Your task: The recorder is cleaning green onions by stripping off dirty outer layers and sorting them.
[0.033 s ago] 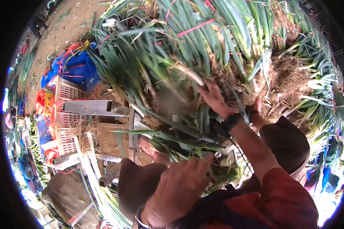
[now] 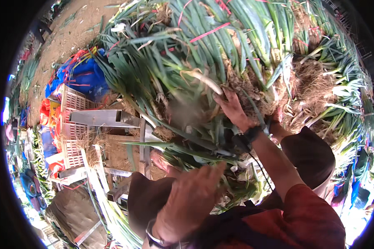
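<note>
Out over the heap of leeks, my right hand (image 2: 234,110) has its fingers and thumb closed at the white end of a leek (image 2: 207,81). That leek's green leaves run off to the upper left. A dark watch (image 2: 252,133) is on this wrist. Close to my body, my left hand (image 2: 189,201) is raised above my knee and smeared by motion, so its fingers are unclear. Below and beside the hands, more leeks (image 2: 195,151) lie with their long leaves crossing. Leek bundles (image 2: 253,33) with brown roots and pink ties fill the far side.
A metal frame (image 2: 104,117) stands left of the leeks, beside a pale plastic crate (image 2: 72,124) and a blue bag (image 2: 81,74). Several trimmed white stalks (image 2: 106,189) lie near my left knee (image 2: 147,201). Rooted leeks (image 2: 316,83) are piled at the right.
My left hand has shifted slightly up and to the left. My right hand stays at the end of the leek, and the whole view has moved a little.
</note>
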The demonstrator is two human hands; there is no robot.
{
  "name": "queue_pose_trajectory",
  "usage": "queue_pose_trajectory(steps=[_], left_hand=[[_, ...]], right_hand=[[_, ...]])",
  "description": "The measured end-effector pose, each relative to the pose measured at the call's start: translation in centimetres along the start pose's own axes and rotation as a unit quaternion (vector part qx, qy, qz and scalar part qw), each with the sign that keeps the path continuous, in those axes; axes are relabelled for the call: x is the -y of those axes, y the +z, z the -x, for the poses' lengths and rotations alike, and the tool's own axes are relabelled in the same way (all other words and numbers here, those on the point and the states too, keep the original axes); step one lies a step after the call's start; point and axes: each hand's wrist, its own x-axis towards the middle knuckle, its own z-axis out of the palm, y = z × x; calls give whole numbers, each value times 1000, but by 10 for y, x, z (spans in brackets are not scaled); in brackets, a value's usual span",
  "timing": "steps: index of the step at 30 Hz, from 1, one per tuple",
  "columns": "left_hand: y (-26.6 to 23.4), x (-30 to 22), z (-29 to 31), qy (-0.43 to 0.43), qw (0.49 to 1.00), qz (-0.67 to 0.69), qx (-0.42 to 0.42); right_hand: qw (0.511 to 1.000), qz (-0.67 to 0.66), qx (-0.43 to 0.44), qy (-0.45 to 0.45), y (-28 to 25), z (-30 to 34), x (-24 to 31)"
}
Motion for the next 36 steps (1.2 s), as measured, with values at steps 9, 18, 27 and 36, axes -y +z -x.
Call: queue_pose_trajectory(steps=[9, 18, 27, 36], left_hand=[[49, 55, -70, 52, 898, 368, -233], [21, 22, -109, 132, 583, 734, -322], [6, -4, -76, 203, 678, 616, -346], [-17, 10, -67, 210, 609, 669, -371]], right_hand=[[956, -277, 4, -98, -129, 153, 115], [821, -494, 238, 161, -156, 249, 106], [913, -381, 132, 61, -116, 147, 113], [800, -584, 137, -20, -74, 104, 178]])
